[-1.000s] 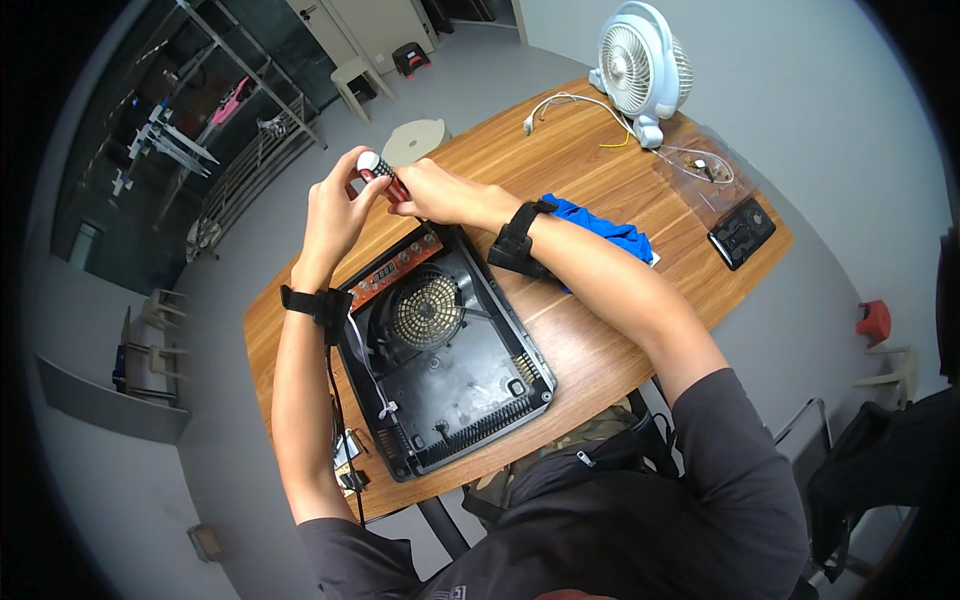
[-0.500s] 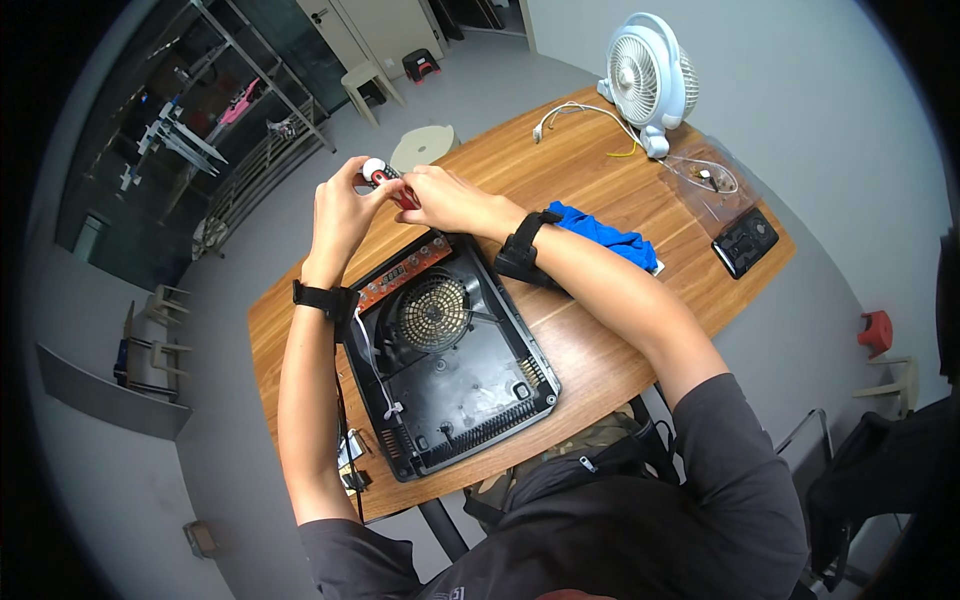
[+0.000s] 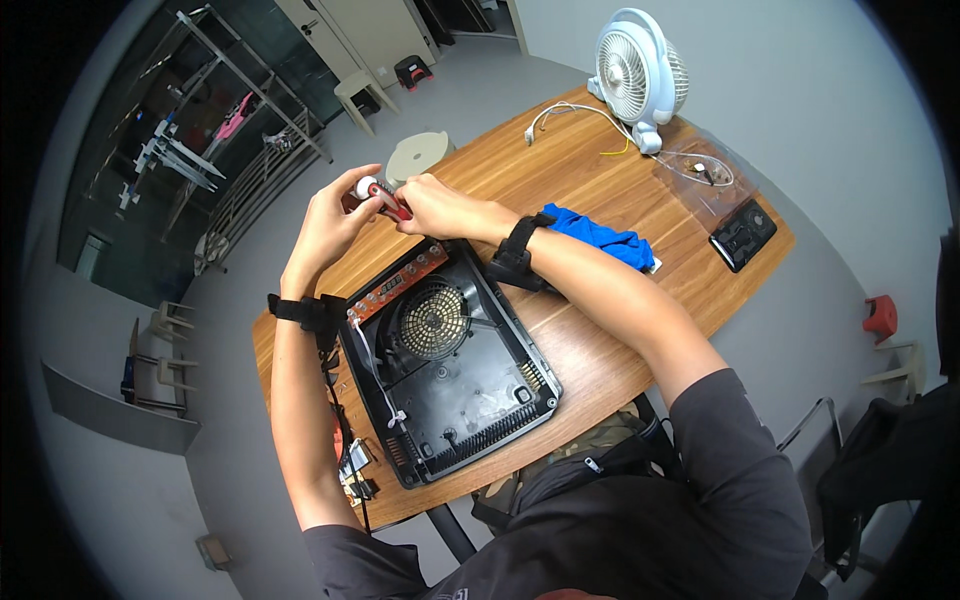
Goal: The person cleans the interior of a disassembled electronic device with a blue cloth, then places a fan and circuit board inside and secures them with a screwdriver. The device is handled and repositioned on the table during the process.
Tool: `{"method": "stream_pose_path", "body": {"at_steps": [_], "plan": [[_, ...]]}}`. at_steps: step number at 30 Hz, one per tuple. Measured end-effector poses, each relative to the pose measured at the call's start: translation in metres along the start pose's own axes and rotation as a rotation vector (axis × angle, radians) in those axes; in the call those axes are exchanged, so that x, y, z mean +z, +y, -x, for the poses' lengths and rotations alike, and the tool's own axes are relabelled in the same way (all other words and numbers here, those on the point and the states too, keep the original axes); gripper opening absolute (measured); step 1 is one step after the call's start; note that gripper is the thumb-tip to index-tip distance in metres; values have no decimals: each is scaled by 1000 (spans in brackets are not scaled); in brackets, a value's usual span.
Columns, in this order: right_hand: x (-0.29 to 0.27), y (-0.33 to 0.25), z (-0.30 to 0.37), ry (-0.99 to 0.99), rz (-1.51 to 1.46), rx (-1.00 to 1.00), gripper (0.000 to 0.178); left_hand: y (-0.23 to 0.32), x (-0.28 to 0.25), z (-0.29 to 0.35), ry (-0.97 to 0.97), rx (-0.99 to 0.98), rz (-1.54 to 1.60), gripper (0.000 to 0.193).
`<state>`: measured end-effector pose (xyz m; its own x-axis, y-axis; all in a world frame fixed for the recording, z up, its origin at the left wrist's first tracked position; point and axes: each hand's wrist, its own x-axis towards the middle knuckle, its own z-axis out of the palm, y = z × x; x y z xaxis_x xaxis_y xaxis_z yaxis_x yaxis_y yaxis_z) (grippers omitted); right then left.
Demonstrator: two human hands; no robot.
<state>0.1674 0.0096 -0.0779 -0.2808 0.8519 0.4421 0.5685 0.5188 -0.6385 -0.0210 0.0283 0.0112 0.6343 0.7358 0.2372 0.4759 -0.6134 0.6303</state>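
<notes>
Black casing [image 3: 462, 385]: on table, interior exposed, no cover on.
Done so far: orange control board [image 3: 392, 284] sits along casing's far end; round vent grille [image 3: 434, 318] bare.
Left over: white lead [image 3: 372, 366] runs down casing's left side, near end looks unconnected; board fastening, can't tell.
Red-and-white tool [image 3: 386, 200]: held up just beyond casing's far end; tip not visible.
Left hand [image 3: 332, 222]: thumb and fingers pinching tool's white end.
Right hand [image 3: 436, 207]: fingers curled tight round tool's red end.
Small parts [image 3: 356, 470]: left of casing, too small to identify.
Blue cloth [image 3: 600, 240]: right of casing, apart.
Fan [image 3: 640, 78]: well beyond casing, far right.
</notes>
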Motion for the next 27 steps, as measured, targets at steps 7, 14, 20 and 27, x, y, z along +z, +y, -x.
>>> {"method": "stream_pose_path", "body": {"at_steps": [7,14,20,27], "plan": [[0,15,-2,34,37,36,23,23,10,-12,64,-70,-160,31],[4,9,-5,83,-19,37,29,24,16,-17,188,-86,-321,38],[-4,3,-2,14,17,124,26,17,13,-20,185,-58,-316,37],[-2,14,-8,-45,48,107,26,14,-3,-20,55,-23,-113,30]]}}
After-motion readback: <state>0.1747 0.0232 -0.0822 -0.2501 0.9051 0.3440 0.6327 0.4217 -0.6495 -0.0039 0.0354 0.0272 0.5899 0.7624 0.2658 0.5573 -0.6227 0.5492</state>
